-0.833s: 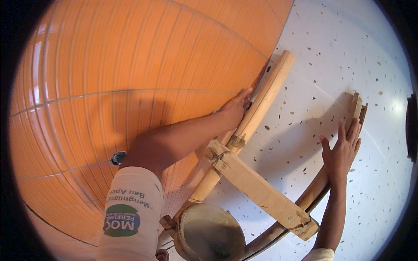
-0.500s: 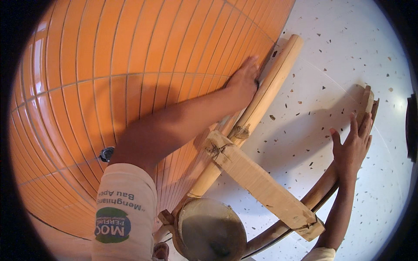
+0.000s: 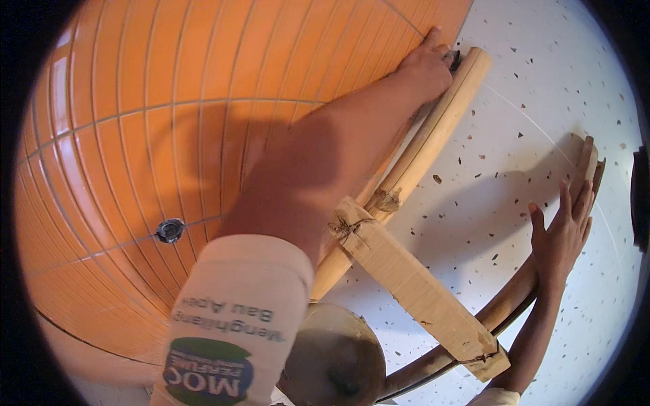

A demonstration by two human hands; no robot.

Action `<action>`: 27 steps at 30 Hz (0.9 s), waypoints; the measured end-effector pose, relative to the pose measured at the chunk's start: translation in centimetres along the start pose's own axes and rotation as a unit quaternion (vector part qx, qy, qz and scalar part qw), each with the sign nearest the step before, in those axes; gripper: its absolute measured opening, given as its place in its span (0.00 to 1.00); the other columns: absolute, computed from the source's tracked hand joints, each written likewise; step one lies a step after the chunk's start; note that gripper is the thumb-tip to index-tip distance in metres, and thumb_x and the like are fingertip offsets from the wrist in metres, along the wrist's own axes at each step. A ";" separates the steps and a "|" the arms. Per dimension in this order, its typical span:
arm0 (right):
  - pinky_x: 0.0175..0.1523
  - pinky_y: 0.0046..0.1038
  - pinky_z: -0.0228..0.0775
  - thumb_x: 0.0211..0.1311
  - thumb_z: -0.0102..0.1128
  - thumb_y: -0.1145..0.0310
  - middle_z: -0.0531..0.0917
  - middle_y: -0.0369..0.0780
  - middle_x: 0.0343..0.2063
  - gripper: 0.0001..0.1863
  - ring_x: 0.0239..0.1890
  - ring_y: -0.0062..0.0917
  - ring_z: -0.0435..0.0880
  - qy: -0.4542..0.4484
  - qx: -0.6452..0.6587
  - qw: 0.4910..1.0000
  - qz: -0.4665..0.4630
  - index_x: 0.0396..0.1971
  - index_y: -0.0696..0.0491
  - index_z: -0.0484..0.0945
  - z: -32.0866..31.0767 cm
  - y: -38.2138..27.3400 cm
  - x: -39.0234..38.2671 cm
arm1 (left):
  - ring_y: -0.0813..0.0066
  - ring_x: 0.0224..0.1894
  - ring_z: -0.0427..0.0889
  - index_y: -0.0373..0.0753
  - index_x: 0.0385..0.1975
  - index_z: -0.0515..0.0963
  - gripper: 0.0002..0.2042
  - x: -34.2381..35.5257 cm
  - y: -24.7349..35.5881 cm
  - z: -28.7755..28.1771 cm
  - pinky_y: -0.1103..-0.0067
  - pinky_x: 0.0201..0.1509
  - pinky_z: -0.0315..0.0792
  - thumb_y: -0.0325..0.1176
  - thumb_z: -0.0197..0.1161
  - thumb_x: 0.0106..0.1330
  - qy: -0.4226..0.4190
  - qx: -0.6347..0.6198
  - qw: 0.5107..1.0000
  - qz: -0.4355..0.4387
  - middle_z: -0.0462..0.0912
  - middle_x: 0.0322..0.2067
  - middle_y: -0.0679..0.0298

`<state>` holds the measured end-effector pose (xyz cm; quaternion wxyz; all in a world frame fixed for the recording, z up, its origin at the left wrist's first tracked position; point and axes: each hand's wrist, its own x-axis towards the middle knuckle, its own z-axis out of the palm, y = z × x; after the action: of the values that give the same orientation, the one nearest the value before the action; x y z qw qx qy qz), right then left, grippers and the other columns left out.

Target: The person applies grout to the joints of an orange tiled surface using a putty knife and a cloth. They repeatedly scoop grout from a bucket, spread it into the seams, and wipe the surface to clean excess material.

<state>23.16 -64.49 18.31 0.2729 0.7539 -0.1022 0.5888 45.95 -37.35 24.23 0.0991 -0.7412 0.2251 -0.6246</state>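
My left hand (image 3: 428, 69) reaches up along the orange tiled wall. It lies beside the upper end of a pale wooden pole (image 3: 433, 139), index finger stretched out and the other fingers partly bent. A small dark thing (image 3: 456, 61) shows by its fingertips; I cannot tell what it is. A flat wooden crosspiece (image 3: 420, 284) joins this pole to a darker curved pole (image 3: 508, 298) on the right. My right hand (image 3: 562, 233) lies spread on the upper part of that curved pole, thumb apart. Neither hand visibly grips anything.
The orange tiled wall (image 3: 156, 54) fills the left side, with a dark round fitting (image 3: 169, 231) set in it. Pale speckled terrazzo (image 3: 501, 122) lies beneath the poles. A round, wood-rimmed piece (image 3: 332, 355) with a grey-brown face stands at the lower middle, partly behind my left sleeve.
My left hand has slid upward along the wall to the pole's upper end, and its sleeve now covers part of the round piece. My right hand stays on the curved pole; the view has shifted slightly.
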 end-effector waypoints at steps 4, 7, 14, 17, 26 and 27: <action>0.71 0.51 0.48 0.57 0.67 0.52 0.55 0.45 0.71 0.32 0.73 0.40 0.51 -0.006 -0.013 1.000 -0.003 0.61 0.47 0.72 -0.6 0.9 -0.4 | 0.63 0.65 0.67 0.42 0.39 0.85 0.12 0.3 0.4 -1.2 0.52 0.75 0.36 0.31 0.55 0.62 -0.092 0.029 0.992 0.079 0.80 0.52 0.61; 0.70 0.51 0.50 0.54 0.69 0.56 0.56 0.47 0.70 0.31 0.73 0.42 0.51 0.003 0.018 1.000 -0.012 0.58 0.51 0.73 -0.4 0.3 -0.5 | 0.63 0.63 0.69 0.41 0.39 0.85 0.12 -0.1 0.4 -1.7 0.51 0.75 0.35 0.31 0.55 0.61 -0.144 0.019 0.984 0.099 0.82 0.48 0.61; 0.70 0.52 0.49 0.53 0.70 0.58 0.55 0.48 0.70 0.32 0.73 0.44 0.51 -0.009 0.059 0.998 -0.010 0.58 0.52 0.72 -1.0 0.7 -0.1 | 0.66 0.63 0.69 0.49 0.47 0.82 0.14 -1.4 0.7 -3.5 0.50 0.74 0.26 0.37 0.53 0.67 -0.222 0.104 0.961 0.130 0.82 0.50 0.67; 0.70 0.51 0.49 0.52 0.71 0.58 0.55 0.48 0.70 0.32 0.73 0.45 0.51 -0.016 0.053 0.998 0.004 0.58 0.52 0.72 -1.2 0.8 -0.3 | 0.65 0.64 0.68 0.36 0.45 0.82 0.14 -2.4 1.0 -2.6 0.53 0.75 0.36 0.30 0.54 0.62 -0.153 0.025 0.977 0.148 0.81 0.49 0.57; 0.71 0.50 0.47 0.52 0.70 0.56 0.54 0.48 0.71 0.32 0.72 0.44 0.51 -0.003 0.101 0.995 0.009 0.56 0.51 0.72 -1.3 0.4 -0.2 | 0.62 0.74 0.50 0.44 0.63 0.70 0.25 -13.5 4.5 6.6 0.50 0.73 0.22 0.45 0.46 0.69 0.069 0.292 0.952 0.063 0.67 0.66 0.62; 0.71 0.50 0.47 0.52 0.70 0.56 0.54 0.48 0.71 0.31 0.72 0.44 0.51 -0.011 0.096 0.995 0.009 0.56 0.51 0.72 -1.3 0.6 -0.4 | 0.61 0.74 0.50 0.43 0.63 0.69 0.25 -14.4 5.0 6.2 0.50 0.73 0.22 0.46 0.46 0.69 0.020 0.260 0.961 0.096 0.67 0.66 0.61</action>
<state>21.74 -64.35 18.29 0.1928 0.7821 -0.0553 0.5899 49.22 -36.02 8.13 0.3432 -0.6523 0.1270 -0.6638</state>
